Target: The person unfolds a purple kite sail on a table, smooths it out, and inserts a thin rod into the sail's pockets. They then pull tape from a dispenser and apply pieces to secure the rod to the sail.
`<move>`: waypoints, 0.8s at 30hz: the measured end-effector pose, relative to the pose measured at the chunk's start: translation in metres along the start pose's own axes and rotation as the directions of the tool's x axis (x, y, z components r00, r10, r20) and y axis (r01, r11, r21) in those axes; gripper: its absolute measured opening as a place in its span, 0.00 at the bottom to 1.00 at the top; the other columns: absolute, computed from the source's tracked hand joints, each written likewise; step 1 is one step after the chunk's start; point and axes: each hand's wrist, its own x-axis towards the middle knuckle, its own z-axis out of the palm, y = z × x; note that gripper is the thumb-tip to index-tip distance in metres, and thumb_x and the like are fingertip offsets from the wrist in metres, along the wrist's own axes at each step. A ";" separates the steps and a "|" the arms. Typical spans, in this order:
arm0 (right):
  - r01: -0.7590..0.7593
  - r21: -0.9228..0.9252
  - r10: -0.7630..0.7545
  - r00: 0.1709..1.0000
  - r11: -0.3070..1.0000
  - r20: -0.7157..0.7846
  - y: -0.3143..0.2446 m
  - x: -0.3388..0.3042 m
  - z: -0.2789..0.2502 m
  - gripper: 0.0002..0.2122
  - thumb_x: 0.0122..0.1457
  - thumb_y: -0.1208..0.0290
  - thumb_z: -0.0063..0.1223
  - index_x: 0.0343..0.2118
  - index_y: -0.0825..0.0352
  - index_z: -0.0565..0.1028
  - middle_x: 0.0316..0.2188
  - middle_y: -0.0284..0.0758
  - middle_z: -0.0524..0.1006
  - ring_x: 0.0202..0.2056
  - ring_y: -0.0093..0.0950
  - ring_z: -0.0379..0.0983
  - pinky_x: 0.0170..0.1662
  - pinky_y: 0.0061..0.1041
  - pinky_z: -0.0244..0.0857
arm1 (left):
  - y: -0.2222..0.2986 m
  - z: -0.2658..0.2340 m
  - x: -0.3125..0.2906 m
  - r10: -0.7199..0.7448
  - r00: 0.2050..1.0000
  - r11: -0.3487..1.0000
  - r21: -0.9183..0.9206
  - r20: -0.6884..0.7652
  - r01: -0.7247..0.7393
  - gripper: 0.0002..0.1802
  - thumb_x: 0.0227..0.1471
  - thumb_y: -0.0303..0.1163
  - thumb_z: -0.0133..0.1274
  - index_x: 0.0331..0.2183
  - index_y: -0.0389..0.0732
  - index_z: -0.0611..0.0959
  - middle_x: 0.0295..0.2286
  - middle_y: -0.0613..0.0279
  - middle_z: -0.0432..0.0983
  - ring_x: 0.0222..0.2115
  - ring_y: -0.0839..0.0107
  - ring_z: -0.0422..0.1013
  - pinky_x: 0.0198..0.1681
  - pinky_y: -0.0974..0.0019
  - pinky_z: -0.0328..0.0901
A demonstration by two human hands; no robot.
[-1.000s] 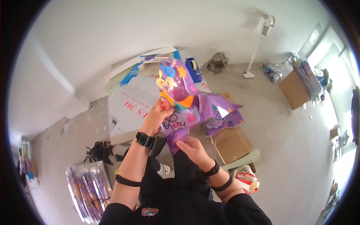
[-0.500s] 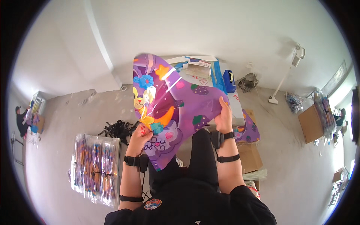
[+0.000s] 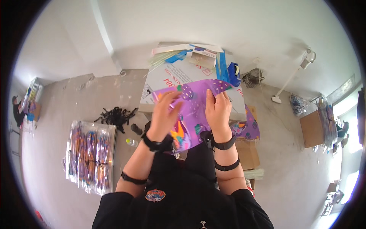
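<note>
A thin, glossy purple sheet [image 3: 199, 105], printed with berries and a cartoon, hangs curved before me at the near edge of a white-topped table [image 3: 160, 80]. My right hand [image 3: 219, 112] grips its right part, the thumb lying on the near face and the other fingers partly hidden. Over the sheet's left part is my left hand [image 3: 163, 116], slightly blurred, with fingers stretched and the thumb apart. It overlaps the sheet in view; whether it touches it I cannot tell.
On the table's far side lie a small open box [image 3: 203, 58], blue strips [image 3: 221, 66] and a blue tape dispenser [image 3: 233, 74]. Left on the floor are plastic-wrapped bundles [image 3: 91, 156], black straps [image 3: 117, 118] and a bottle [image 3: 131, 142]. A cardboard box [image 3: 248, 154] stands right of my legs.
The sheet has been lowered and turned, now bent with more of its purple berry part facing me. My left hand has risen and loosened its hold; the tabletop shows more.
</note>
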 end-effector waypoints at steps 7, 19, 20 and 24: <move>-0.093 0.097 0.082 0.991 0.991 0.107 -0.015 -0.022 -0.008 0.18 0.52 0.83 0.47 0.48 0.71 0.70 0.28 0.45 0.76 0.27 0.45 0.74 0.30 0.34 0.68 | 0.052 0.039 0.018 0.080 0.997 0.980 -0.183 0.000 -0.079 0.14 0.43 0.22 0.60 0.35 0.36 0.75 0.32 0.55 0.71 0.31 0.62 0.72 0.33 0.66 0.68; 0.104 0.062 -0.107 0.993 0.993 0.042 -0.030 -0.021 -0.018 0.22 0.50 0.86 0.51 0.51 0.70 0.72 0.37 0.42 0.74 0.35 0.38 0.72 0.37 0.30 0.68 | 0.044 0.036 0.008 -0.269 0.950 0.751 -0.584 0.157 0.308 0.10 0.51 0.25 0.58 0.35 0.34 0.75 0.28 0.66 0.74 0.29 0.82 0.70 0.33 0.76 0.66; 0.105 0.066 -0.108 0.993 0.992 0.043 -0.031 -0.020 -0.016 0.22 0.50 0.86 0.51 0.51 0.70 0.72 0.37 0.42 0.74 0.35 0.38 0.72 0.37 0.30 0.68 | 0.044 0.034 0.009 -0.264 0.950 0.736 -0.602 0.167 0.311 0.09 0.51 0.24 0.57 0.35 0.33 0.75 0.28 0.67 0.73 0.30 0.83 0.69 0.34 0.78 0.66; 0.127 0.065 -0.128 0.992 0.990 0.013 -0.032 -0.020 -0.016 0.21 0.50 0.86 0.52 0.50 0.72 0.72 0.38 0.43 0.73 0.36 0.37 0.73 0.37 0.28 0.69 | 0.051 0.028 0.010 -0.240 0.952 0.747 -0.590 0.190 0.306 0.09 0.51 0.23 0.57 0.35 0.33 0.75 0.29 0.66 0.74 0.30 0.81 0.70 0.35 0.77 0.67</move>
